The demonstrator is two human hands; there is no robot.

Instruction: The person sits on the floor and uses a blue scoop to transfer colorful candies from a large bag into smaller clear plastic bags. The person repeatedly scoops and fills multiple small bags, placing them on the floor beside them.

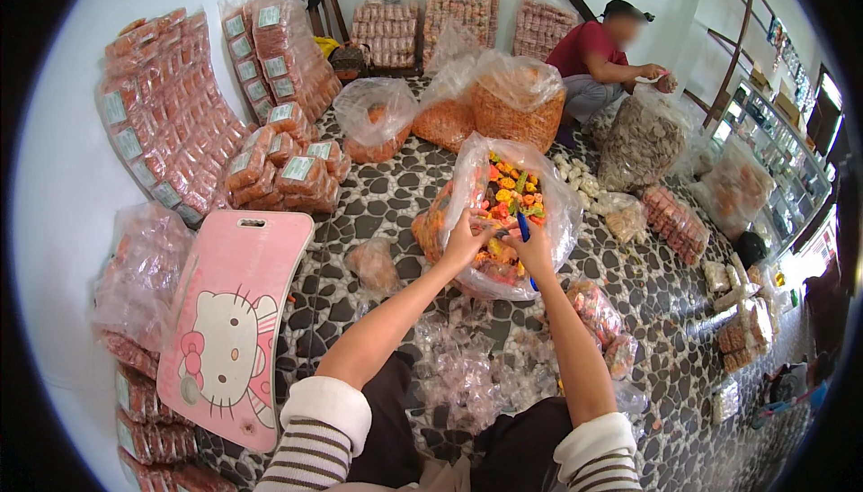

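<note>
A large clear plastic sack (562, 209) of red, orange, yellow and green snack pieces (508, 184) sits open before me. My left hand (467, 238) is inside its near part, fingers closed on something I cannot make out, possibly a small clear bag. Beside it, my right hand (532, 249) has its fingers closed around something; a long blue object (523, 225) shows above and below it. The two hands almost meet over the snacks. Loose clear plastic bags (463, 375) lie between my knees and the sack.
Packed snack bundles (157, 105) line the left wall beside a pink board (216, 330). More filled sacks (517, 101) stand behind. A person in a red shirt (589, 51) squats back right, holding something small, near a big sack (643, 141). A glass display case (778, 177) stands far right.
</note>
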